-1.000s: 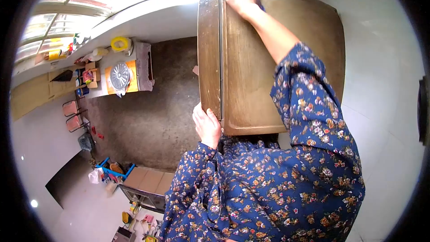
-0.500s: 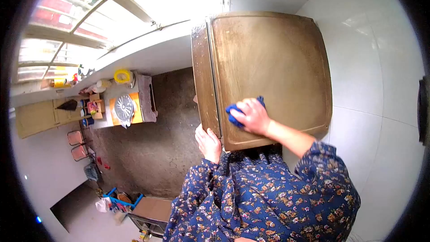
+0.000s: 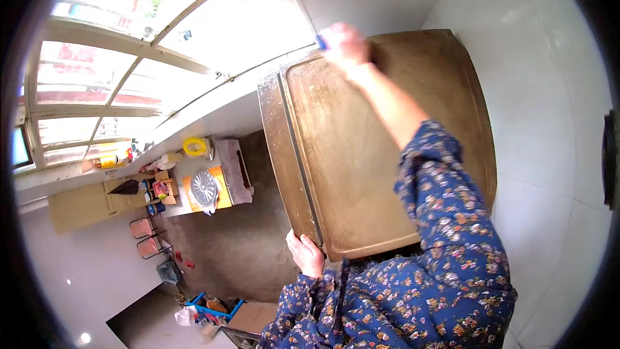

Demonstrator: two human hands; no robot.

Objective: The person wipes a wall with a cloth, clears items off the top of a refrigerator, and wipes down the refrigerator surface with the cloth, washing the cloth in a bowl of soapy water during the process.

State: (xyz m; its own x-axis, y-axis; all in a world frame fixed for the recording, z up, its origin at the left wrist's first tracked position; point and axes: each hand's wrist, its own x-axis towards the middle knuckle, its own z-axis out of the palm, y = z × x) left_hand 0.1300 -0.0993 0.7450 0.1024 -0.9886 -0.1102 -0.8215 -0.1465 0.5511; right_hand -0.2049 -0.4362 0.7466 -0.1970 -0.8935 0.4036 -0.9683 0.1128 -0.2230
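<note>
A wide brown top (image 3: 387, 142), stained and worn, fills the middle of the head view; it looks like the top of a refrigerator. A dark seam parts off a narrow strip (image 3: 274, 110) on its left. My right hand (image 3: 345, 46), blurred by motion, is over the far left edge of the top, closed on a blue cloth (image 3: 320, 42). Most of the cloth is hidden behind the hand. My left hand (image 3: 305, 254) rests against the near left corner, beside the seam, with its fingers stretched out and nothing in them.
A barred window (image 3: 155, 58) and its sill stand at the far left. A white tiled wall (image 3: 542, 155) runs along the right. Lower left are a small table (image 3: 184, 203) with a round silver lid (image 3: 205, 187) on it, folding chairs (image 3: 148, 247) and a blue frame (image 3: 216, 310).
My right hand has moved with the blue cloth from the near part of the top to its far left edge. My left hand stays at the near corner. The view has shifted.
</note>
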